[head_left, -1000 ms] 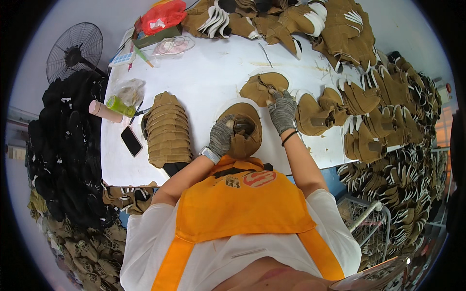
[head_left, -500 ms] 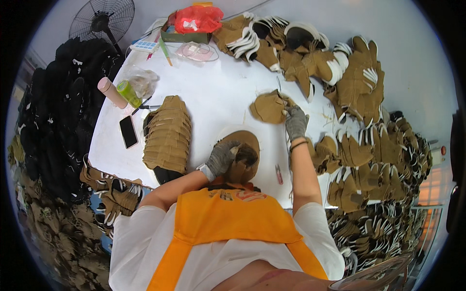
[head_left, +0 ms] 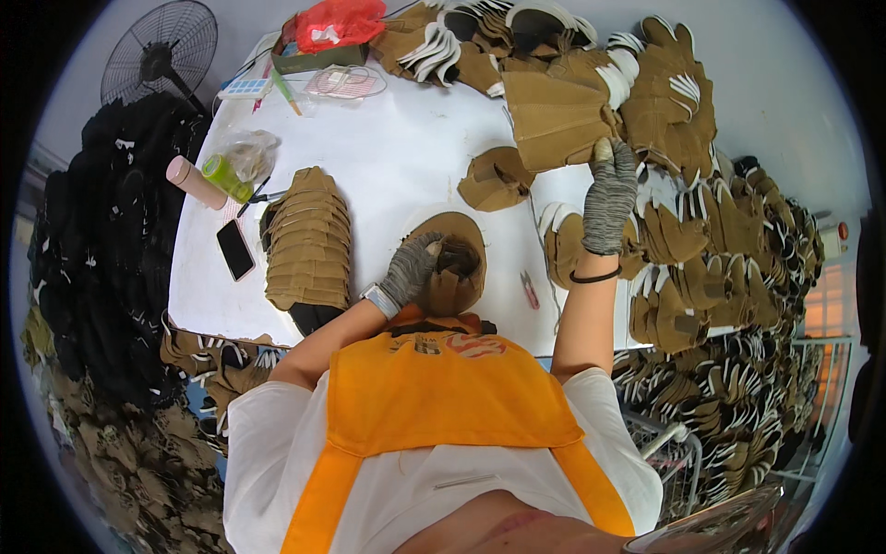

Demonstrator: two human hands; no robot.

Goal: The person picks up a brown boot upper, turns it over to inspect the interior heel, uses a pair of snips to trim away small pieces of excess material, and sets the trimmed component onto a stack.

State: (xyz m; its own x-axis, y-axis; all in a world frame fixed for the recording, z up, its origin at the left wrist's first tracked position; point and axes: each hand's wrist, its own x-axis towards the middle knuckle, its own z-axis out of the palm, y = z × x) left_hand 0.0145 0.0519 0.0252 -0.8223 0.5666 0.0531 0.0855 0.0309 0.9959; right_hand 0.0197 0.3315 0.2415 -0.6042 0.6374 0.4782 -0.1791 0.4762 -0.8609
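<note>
My left hand (head_left: 413, 270), in a grey knitted glove, grips the edge of a rounded brown fabric shoe upper (head_left: 461, 288) with a dark inside, close to my apron. Out to the right, my gloved right hand (head_left: 611, 198) is raised, its thumb and fingers closed on the lower corner of a wide brown fabric piece (head_left: 558, 115). That piece covers part of the heap behind it. Between the hands, farther back, a smaller folded brown piece (head_left: 497, 178) lies on the white table (head_left: 397, 138). To the left stands a row of nested brown uppers (head_left: 312, 245).
Red-handled thread snips (head_left: 530, 289) lie right of my left hand. A phone (head_left: 235, 250), a pink bottle (head_left: 196, 182) and a green cup (head_left: 226, 178) are at the left edge. Brown uppers with white edges (head_left: 678, 235) crowd the right side; a box with a red bag (head_left: 337, 28) sits behind.
My right hand has left the smaller brown piece and moved right and up; it now holds the wide brown piece. My left hand stays on its upper. The view has shifted slightly.
</note>
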